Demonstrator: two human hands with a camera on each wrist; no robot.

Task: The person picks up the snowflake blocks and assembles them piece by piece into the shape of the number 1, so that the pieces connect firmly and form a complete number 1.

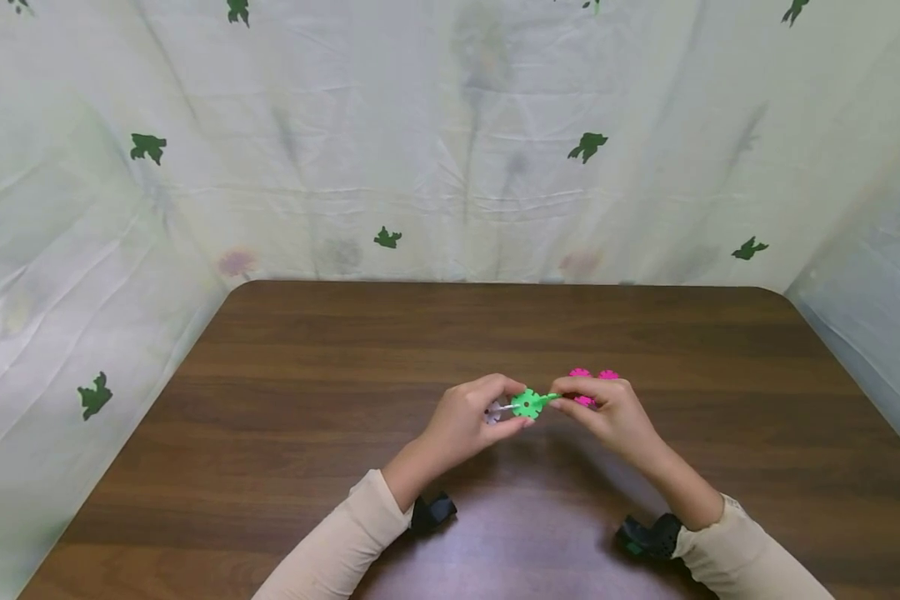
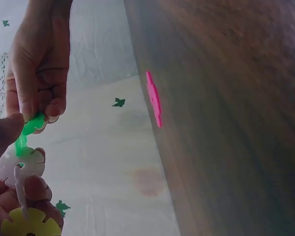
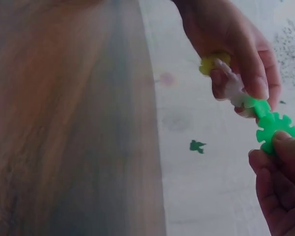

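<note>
Over the table, the left hand (image 1: pixel 457 421) pinches a short chain of notched plastic discs slotted into one another. In the left wrist view the chain shows a yellow disc (image 2: pixel 32 223), a white disc (image 2: pixel 10 167) and another white one seen edge-on. A green disc (image 1: pixel 527 404) comes after the white ones, at the left fingertips. Thumb and fingers of the right hand (image 1: pixel 618 417) pinch a second green disc (image 3: pixel 278 128), which meets the first one at its edge. Just behind the right hand lie several pink discs (image 1: pixel 607 375), partly hidden by it.
The brown wooden table (image 1: pixel 307 375) reaches back to a pale curtain (image 1: pixel 420 125) with green leaf shapes. Black wrist devices (image 1: pixel 435 510) sit at both sleeve cuffs. Pale cloth hangs along the left and right sides too.
</note>
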